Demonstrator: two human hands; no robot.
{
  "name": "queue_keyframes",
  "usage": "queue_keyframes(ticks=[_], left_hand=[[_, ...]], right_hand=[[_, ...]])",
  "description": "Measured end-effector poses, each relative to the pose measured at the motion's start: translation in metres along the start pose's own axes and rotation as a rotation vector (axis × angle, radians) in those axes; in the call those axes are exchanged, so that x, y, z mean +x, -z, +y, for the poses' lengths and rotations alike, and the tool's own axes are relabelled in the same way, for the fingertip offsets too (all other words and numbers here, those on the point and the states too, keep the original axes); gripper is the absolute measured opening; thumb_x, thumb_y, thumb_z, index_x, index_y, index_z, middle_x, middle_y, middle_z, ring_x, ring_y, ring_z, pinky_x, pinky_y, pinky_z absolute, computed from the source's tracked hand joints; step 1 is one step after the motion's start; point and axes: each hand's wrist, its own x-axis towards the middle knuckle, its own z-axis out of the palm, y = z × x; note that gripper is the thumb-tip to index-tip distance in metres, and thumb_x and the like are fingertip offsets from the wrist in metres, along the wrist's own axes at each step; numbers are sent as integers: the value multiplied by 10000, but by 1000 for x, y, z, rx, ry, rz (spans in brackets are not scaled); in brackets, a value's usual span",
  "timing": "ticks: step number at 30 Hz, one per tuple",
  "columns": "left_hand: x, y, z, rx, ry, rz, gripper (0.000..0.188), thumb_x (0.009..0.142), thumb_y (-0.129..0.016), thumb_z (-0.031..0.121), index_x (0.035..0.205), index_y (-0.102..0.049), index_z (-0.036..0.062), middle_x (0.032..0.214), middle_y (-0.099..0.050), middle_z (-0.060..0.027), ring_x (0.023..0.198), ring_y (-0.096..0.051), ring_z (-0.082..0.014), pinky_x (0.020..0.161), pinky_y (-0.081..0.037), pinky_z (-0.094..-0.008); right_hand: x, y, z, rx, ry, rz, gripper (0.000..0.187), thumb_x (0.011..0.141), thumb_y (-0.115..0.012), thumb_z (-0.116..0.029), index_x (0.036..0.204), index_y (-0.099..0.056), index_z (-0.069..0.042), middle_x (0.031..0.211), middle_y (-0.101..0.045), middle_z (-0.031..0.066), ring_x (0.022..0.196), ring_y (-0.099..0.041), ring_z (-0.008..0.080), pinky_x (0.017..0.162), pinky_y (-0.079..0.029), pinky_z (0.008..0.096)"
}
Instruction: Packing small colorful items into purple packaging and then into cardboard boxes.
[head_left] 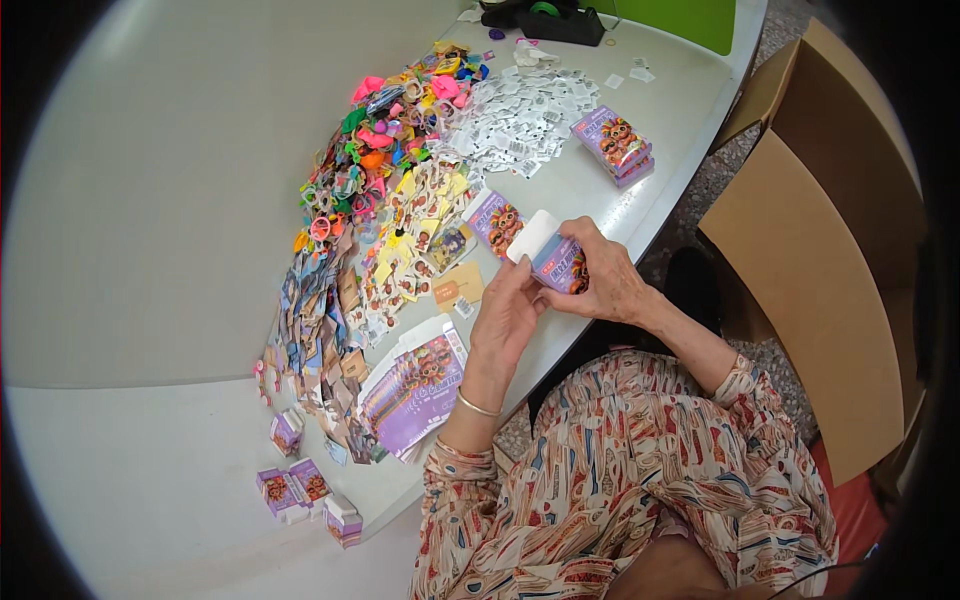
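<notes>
Between my hands is a small purple cardboard box [562,268], its white end flap standing up. My right hand [612,278] wraps round the box's right side. At the lower left of the box, my left hand [508,318] pinches it near the flap. Just beyond lies another purple box [494,222] with a cartoon print. Left of that are a clear packet [450,247] and a tan card [458,288]. A fanned stack of flat purple cartons [415,390] rests by my left wrist.
Filled purple boxes [614,142] are stacked at the table's right edge. Heaps of colourful small toys [370,140], white slips [520,115], picture cards [405,235] and folded papers [315,330] spread leftward. More small boxes [292,484] lie lower left. An open brown carton [800,280] stands right.
</notes>
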Motion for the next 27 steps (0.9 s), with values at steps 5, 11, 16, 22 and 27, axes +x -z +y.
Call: queue_keyframes(ticks=[5, 11, 16, 22, 27], left_hand=[[9, 6, 0, 51, 152, -93, 324, 933, -570, 155, 1234, -530, 42, 1089, -614, -48, 935, -589, -132, 834, -466, -311], [-9, -19, -14, 442, -228, -105, 461, 990, -481, 171, 1399, -391, -23, 1219, -587, -102, 1042, -577, -138, 931, -440, -285], [-10, -5, -21, 888, -528, -82, 403, 1005, -459, 170, 1354, -465, -32, 1196, -593, -90, 1037, -538, -85, 911, -437, -248], [-5, -15, -12, 598, -267, -19, 312, 950, -572, 122, 1196, -583, -68, 1064, -662, -74, 957, -597, -96, 853, -466, -232], [-3, -19, -17, 841, -398, 20, 277, 926, -597, 108, 1149, -613, -55, 952, -668, -61, 834, -584, -66, 729, -474, -226]], right_hand=[[-1, 11, 4, -61, 41, -121, 694, 633, -767, -228, 1190, -407, -22, 985, -509, 176, 788, -601, 370, 647, -510, 427], [2, 20, 2, -66, 35, -195, 654, 637, -740, -184, 1167, -386, -37, 932, -522, 184, 762, -600, 379, 635, -495, 421], [0, 18, 1, -42, -58, -185, 738, 634, -731, -226, 1223, -357, 11, 827, -568, 215, 760, -613, 392, 660, -501, 440], [-2, 21, 5, -142, 5, -254, 773, 639, -728, -219, 1257, -336, 29, 993, -586, 262, 900, -617, 409, 731, -523, 440], [-3, 22, 2, -151, -8, -268, 775, 636, -735, -210, 1252, -335, 37, 1013, -580, 261, 925, -612, 407, 737, -524, 446]])
